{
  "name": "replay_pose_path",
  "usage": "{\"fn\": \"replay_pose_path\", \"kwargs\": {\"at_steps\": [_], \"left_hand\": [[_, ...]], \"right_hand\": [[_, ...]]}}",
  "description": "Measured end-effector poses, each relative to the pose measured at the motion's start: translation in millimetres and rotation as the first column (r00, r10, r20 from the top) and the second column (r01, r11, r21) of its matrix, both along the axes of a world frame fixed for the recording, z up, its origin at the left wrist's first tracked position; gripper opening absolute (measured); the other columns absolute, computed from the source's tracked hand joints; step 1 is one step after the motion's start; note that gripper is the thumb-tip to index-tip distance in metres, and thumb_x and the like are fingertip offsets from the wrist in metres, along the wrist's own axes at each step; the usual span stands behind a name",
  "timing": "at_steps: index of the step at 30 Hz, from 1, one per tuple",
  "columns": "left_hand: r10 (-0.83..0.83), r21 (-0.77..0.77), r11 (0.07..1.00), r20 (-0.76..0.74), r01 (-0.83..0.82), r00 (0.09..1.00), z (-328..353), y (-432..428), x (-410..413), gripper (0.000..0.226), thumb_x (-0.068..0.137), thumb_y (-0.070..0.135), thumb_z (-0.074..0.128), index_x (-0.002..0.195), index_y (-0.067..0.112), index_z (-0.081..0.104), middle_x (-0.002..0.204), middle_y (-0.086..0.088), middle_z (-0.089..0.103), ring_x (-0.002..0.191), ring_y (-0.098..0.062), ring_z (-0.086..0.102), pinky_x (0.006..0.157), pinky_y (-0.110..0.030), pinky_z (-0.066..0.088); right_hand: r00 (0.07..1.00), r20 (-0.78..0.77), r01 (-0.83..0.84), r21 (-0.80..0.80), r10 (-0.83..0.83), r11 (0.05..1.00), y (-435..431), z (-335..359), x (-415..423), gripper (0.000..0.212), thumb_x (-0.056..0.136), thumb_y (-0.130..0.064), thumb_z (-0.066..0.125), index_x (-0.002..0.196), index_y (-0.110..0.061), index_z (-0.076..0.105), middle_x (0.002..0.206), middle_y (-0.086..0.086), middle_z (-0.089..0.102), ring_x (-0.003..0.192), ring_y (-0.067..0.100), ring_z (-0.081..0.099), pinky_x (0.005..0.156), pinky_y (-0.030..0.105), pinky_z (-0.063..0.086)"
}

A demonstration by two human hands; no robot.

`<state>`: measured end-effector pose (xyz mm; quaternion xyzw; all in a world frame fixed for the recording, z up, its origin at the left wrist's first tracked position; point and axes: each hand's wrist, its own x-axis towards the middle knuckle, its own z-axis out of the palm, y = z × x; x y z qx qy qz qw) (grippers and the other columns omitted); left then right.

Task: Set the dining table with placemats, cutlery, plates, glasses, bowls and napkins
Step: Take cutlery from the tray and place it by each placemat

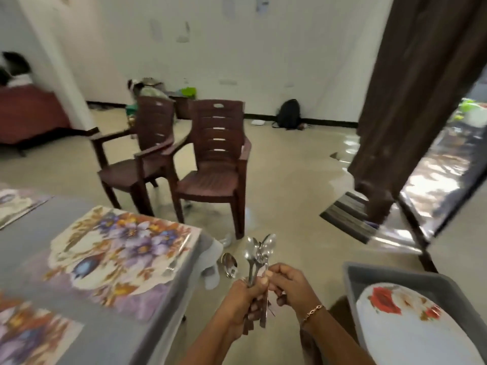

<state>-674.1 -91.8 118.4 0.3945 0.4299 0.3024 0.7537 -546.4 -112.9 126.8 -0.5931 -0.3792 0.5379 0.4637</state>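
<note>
Steel cutlery (257, 255) stands bunched in our left hand (243, 299), gripped for carrying; our right hand (288, 284) pinches one piece, probably drawing it out for the floral placemat (123, 259).

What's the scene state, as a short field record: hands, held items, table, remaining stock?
left hand: grips a bundle of spoons, bowls pointing up
right hand: pinches the same bundle near its handles
table: grey cover, at the person's left
placemats: floral, laid flat on the table; three partly in view
plate: white with rose print, lying in the grey tub at right
chairs: two brown plastic armchairs beyond the table
</note>
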Motion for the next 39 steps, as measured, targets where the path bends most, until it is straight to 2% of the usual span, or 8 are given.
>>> {"fn": "replay_pose_path", "kwargs": {"at_steps": [7,11,14,16,21,29,35,39], "left_hand": [[0.101,-0.133,0.987,0.058,-0.093,0.993,-6,28,-94,0.015,0.087,0.018,0.060,0.080,0.006,0.055,0.051,-0.004,0.038,0.034,-0.008,0.028,0.034,-0.016,0.022],[0.108,-0.126,0.986,-0.009,-0.108,0.994,-18,33,-136,0.023,0.093,0.019,0.053,0.072,0.011,0.050,0.045,0.004,0.037,0.036,-0.006,0.027,0.037,-0.018,0.018],[0.183,-0.145,0.972,-0.008,-0.182,0.983,-22,25,-168,0.020,0.097,0.019,0.047,0.081,0.010,0.054,0.050,0.004,0.039,0.040,-0.006,0.029,0.036,-0.015,0.021],[0.241,-0.132,0.961,-0.025,-0.242,0.970,-23,16,-188,0.021,0.099,0.021,0.044,0.088,0.009,0.057,0.052,0.003,0.043,0.040,-0.005,0.030,0.036,-0.014,0.022],[0.444,-0.057,0.890,-0.126,-0.453,0.887,-20,-31,-234,0.028,0.101,0.022,0.039,0.083,0.009,0.056,0.045,0.005,0.044,0.038,-0.004,0.031,0.035,-0.014,0.020],[0.640,-0.071,0.751,-0.167,-0.657,0.750,-18,-142,-322,0.029,0.101,0.022,0.040,0.082,0.007,0.057,0.042,0.004,0.040,0.042,-0.007,0.035,0.037,-0.016,0.022],[0.735,-0.009,0.667,-0.157,-0.745,0.660,-6,-189,-397,0.030,0.100,0.020,0.040,0.083,0.006,0.059,0.042,0.003,0.039,0.044,-0.009,0.033,0.039,-0.018,0.027],[0.745,-0.028,0.657,-0.126,-0.753,0.655,-14,-197,-441,0.030,0.100,0.019,0.040,0.083,0.003,0.059,0.040,0.003,0.036,0.037,-0.007,0.035,0.041,-0.021,0.032]], "right_hand": [[0.960,-0.249,-0.151,-0.072,0.129,0.986,42,4,-88,0.006,0.080,-0.009,0.061,0.076,-0.006,0.058,0.053,0.002,0.046,0.043,0.009,0.034,0.032,0.016,0.028],[0.985,-0.152,-0.095,-0.096,0.080,0.991,50,-3,-124,0.018,0.075,-0.003,0.070,0.068,-0.007,0.053,0.067,0.010,0.054,0.053,0.011,0.048,0.044,0.018,0.036],[0.992,-0.105,-0.087,-0.106,0.075,0.991,44,-1,-148,0.019,0.082,-0.001,0.062,0.071,-0.007,0.047,0.073,0.015,0.065,0.060,0.018,0.059,0.049,0.021,0.044],[0.990,-0.093,-0.116,-0.114,0.106,0.987,36,1,-165,0.020,0.084,-0.001,0.059,0.074,-0.007,0.043,0.069,0.016,0.068,0.059,0.023,0.051,0.044,0.021,0.044],[0.982,-0.005,-0.189,-0.106,0.190,0.976,6,0,-209,0.016,0.091,-0.002,0.050,0.075,-0.007,0.047,0.052,0.016,0.061,0.030,0.009,0.027,0.033,0.014,0.022],[0.960,-0.017,-0.281,-0.121,0.281,0.952,-66,-19,-298,0.012,0.093,-0.008,0.050,0.084,-0.004,0.057,0.047,0.006,0.049,0.026,0.004,0.027,0.029,0.010,0.018],[0.948,-0.104,-0.315,-0.155,0.301,0.936,-92,-19,-362,0.013,0.092,-0.003,0.051,0.102,-0.003,0.059,0.048,0.003,0.052,0.045,0.015,0.042,0.045,0.023,0.031],[0.944,-0.036,-0.330,-0.174,0.329,0.928,-96,-21,-400,0.012,0.091,-0.003,0.050,0.097,-0.010,0.058,0.055,0.006,0.056,0.037,0.009,0.034,0.035,0.013,0.023]]}}
